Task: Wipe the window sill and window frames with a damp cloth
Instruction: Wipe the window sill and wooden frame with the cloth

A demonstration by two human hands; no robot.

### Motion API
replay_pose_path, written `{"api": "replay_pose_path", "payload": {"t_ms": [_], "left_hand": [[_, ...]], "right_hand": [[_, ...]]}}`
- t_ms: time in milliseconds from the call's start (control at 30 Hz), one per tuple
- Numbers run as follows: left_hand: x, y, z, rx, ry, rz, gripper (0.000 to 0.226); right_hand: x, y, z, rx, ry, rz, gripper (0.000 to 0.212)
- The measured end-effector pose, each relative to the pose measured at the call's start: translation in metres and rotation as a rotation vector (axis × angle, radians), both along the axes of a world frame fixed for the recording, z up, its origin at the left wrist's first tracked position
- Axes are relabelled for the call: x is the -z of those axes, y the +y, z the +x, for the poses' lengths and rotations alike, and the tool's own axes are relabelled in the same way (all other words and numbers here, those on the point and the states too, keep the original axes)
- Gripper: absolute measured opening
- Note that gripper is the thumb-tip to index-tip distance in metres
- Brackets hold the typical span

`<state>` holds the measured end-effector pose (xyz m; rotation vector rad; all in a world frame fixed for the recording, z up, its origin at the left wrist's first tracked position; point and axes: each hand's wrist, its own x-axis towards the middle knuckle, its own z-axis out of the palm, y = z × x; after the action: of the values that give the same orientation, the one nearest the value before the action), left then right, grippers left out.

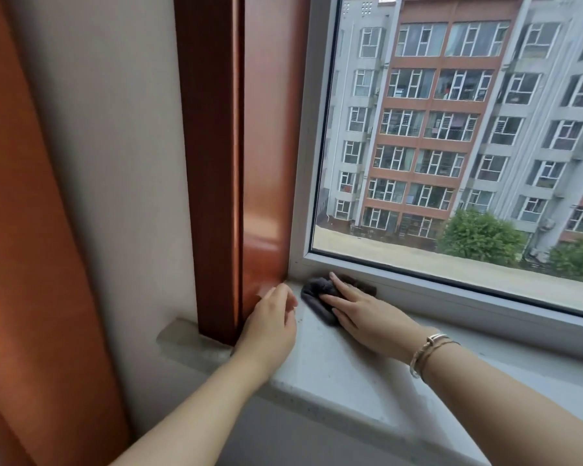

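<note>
Fingers of the right hand [360, 317] lie straight and flat on a dark grey cloth [320, 294], pressing it into the sill's far left corner against the white window frame [418, 290]. Left hand [270, 322] rests relaxed, holding nothing, at the pale window sill [334, 368] edge beside the reddish-brown wooden trim [212, 163]; bracelets [429, 351] circle the right wrist

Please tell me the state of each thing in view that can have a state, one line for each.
cloth: bunched, lying on the sill's left corner under the right hand
right hand: fingers straight, pressing the cloth
left hand: relaxed, holding nothing, beside the wooden trim
window sill: speckled with dark specks
window: closed
</note>
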<state>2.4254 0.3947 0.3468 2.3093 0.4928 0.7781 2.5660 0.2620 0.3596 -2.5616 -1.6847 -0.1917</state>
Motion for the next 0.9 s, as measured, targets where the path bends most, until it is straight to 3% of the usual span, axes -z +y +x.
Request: {"api": "replay_pose_path", "payload": {"t_ms": [200,333,533,767,900], "left_hand": [[0.009,0.003,0.007,-0.030,-0.069,0.044,0.011],[0.009,0.001,0.005,-0.031,-0.059,0.057,0.010],[0.009,0.000,0.003,-0.039,-0.078,0.035,0.011],[0.014,0.006,0.006,0.008,-0.129,0.030,0.015],[0.015,0.007,0.006,0.019,-0.146,0.025,0.015]], "right_hand": [[-0.002,0.038,0.020,-0.173,-0.317,-0.113,0.068],[-0.003,0.010,0.032,-0.192,-0.517,-0.066,0.051],[-0.007,-0.048,0.054,-0.254,-0.717,-0.094,0.060],[0.001,0.027,0.046,-0.271,-0.954,0.015,0.053],[0.006,0.061,0.038,-0.281,-1.088,0.040,0.031]]}}
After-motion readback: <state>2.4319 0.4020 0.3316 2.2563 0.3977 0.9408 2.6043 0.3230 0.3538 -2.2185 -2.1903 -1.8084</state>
